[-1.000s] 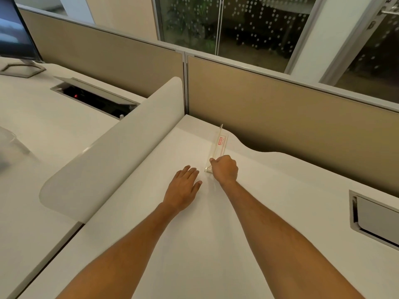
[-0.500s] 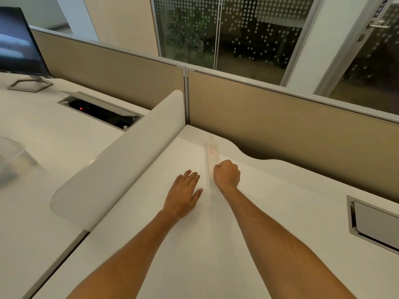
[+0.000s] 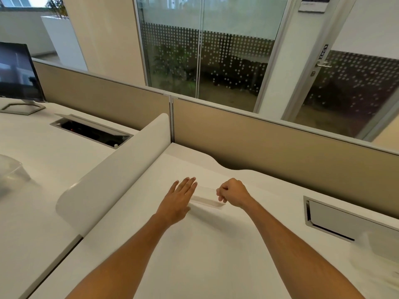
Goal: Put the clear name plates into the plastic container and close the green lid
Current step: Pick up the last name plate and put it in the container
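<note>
Desk: a white desk (image 3: 211, 244) fills the lower frame, bounded at the back by a tan partition (image 3: 280, 147) and on the left by a curved white divider (image 3: 121, 169).
Container: a clear, blurred shape at the far left edge on the neighbouring desk, probably the plastic container (image 3: 10, 173); it lies well apart from both hands, to their left past the divider. No green lid shows.
Left hand: the left hand (image 3: 179, 197) lies flat with fingers spread and straight, gripping nothing; its fingertips touch or overlap the plate's left end.
Right hand: the right hand (image 3: 234, 194) is curled at the plate's right end, thumb and fingers pinched on that end as far as can be seen.
Plate: the clear name plate (image 3: 205, 200) rests on or just above the desk between the two hands; which, I cannot tell.
Long axis: it runs left to right, slightly sloping down toward the right, so each hand has one end.
Nearer hand: the right has the actual hold; the left only steadies.
Coming move: judged from this, a lift, then a carry leftward over the divider to the container.
</note>
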